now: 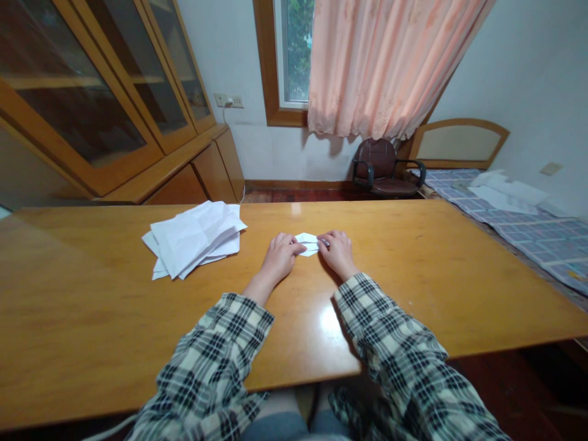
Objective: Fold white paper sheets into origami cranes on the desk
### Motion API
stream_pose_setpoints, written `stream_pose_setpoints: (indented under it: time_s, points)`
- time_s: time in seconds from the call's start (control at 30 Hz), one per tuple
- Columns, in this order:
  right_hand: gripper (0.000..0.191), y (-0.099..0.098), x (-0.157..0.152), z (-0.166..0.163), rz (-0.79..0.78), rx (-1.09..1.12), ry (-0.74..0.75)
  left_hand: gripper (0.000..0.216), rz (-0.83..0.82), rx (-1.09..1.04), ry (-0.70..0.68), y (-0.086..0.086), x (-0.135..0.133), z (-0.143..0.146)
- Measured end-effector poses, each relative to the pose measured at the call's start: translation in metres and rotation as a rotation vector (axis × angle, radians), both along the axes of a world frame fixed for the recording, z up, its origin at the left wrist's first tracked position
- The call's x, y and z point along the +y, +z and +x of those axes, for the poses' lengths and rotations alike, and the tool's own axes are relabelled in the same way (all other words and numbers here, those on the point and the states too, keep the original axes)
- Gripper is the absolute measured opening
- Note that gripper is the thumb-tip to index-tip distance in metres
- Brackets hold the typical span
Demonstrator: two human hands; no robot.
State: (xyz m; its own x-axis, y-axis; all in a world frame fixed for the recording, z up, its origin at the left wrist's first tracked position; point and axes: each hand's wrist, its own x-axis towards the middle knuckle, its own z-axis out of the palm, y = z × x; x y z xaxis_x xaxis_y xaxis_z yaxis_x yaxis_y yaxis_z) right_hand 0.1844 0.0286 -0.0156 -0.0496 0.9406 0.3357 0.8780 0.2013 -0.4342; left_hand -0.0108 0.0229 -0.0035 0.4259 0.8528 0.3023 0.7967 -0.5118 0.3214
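Note:
A small piece of folded white paper (308,244) lies on the wooden table between my two hands. Its outline is pointed at top and bottom, and a fold line runs across its middle. My left hand (281,252) grips the paper's left end, thumb on top. At the right end my right hand (339,250) pinches it, with the thumb and fingers close together. Both ends of the paper are hidden under the fingers. Both my wrists come out of checked sleeves.
A loose pile of creased white sheets (197,237) rests on the table (459,275) to the left of my hands. Beyond the table stand a brown armchair (381,166) and, at right, a bed (514,214) with papers on it. A glass-door cabinet (138,165) fills the left.

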Motion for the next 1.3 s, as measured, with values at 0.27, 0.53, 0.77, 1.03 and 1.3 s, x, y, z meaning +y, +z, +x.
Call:
stream_pose_setpoints:
  time_s: [0.27,0.53,0.77,1.03,1.3]
  points:
    - [0.025,0.007,-0.002,0.0,-0.073,-0.058,0.005,0.032,0.004,0.129,0.021,0.006,-0.008,0.005]
    - [0.027,0.016,-0.007,0.0,-0.115,-0.095,-0.015,0.032,0.075,0.186,0.028,0.003,-0.009,0.004]
    - [0.032,0.018,-0.006,-0.002,-0.144,-0.117,0.066,0.036,0.011,0.086,0.105,-0.004,-0.005,0.004]
    - [0.03,0.016,-0.006,-0.004,-0.102,-0.124,0.225,0.039,0.008,0.069,0.13,-0.001,-0.007,0.007]
    - [0.027,0.01,-0.004,-0.004,-0.074,-0.047,0.328,0.041,-0.03,0.122,0.074,-0.002,-0.008,0.005]
